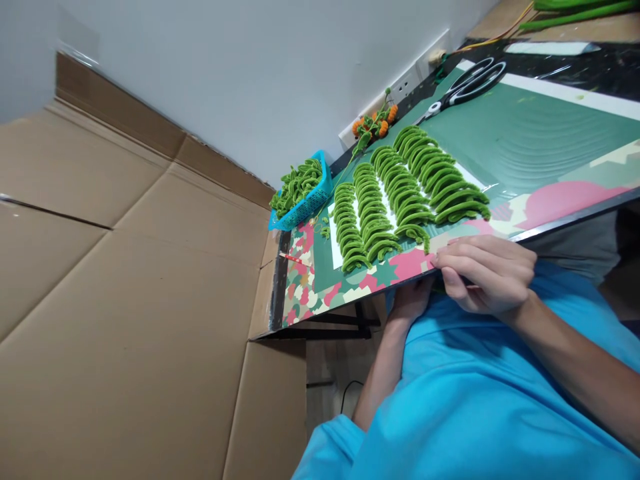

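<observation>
Camouflage-bordered mat [545,123] beside pale wall [240,73] and cardboard [125,300]; left hand [414,301], right hand [487,270] at table edge [580,217], grip unclear

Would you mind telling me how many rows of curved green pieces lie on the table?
4, side by side: the first row nearest the blue basket, then the second row, the third row, and the fourth row nearest the scissors.

Curved green strips [403,187], four rows

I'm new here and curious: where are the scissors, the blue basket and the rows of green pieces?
Scissors [451,99], head view: where the handles meet.
Blue basket [306,208], head view: outer wall.
Rows of green pieces [401,192], head view: a mid-row piece.
</observation>
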Demonstrator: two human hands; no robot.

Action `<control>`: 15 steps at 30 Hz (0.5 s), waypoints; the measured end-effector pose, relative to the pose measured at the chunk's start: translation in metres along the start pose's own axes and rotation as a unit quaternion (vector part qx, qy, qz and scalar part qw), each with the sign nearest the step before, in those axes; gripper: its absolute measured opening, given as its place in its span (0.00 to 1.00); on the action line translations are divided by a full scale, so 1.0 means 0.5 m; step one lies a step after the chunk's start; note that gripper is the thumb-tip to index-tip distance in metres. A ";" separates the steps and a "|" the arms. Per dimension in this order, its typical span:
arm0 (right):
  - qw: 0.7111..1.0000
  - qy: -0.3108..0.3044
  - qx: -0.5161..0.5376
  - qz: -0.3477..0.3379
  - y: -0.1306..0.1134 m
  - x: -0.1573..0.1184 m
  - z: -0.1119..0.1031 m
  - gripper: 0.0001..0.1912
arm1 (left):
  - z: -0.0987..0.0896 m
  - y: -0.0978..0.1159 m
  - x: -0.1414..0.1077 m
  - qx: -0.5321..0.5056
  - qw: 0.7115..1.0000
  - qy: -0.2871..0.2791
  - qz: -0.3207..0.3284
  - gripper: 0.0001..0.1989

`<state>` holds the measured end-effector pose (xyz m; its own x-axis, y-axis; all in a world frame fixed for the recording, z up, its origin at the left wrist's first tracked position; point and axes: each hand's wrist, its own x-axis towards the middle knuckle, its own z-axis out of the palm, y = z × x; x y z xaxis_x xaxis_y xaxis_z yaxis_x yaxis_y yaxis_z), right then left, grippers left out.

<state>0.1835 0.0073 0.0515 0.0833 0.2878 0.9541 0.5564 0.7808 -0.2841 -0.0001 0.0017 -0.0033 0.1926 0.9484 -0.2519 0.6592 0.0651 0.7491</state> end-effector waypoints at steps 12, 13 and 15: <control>1.000 -0.002 0.006 0.007 -0.003 -0.001 -0.001 0.04 | 0.003 -0.002 0.001 -0.017 1.000 0.021 0.007 0.24; 1.000 -0.001 0.008 0.006 -0.003 -0.002 -0.001 0.04 | 0.002 -0.001 0.000 -0.018 1.000 0.022 0.008 0.23; 1.000 -0.001 0.011 0.005 -0.003 -0.002 -0.001 0.04 | 0.001 0.001 0.000 -0.020 1.000 0.019 0.014 0.23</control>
<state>0.1828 0.0055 0.0509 0.0872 0.2974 0.9508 0.5372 0.7897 -0.2963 0.0008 0.0016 -0.0031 0.1820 0.9613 -0.2067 0.6239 0.0496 0.7800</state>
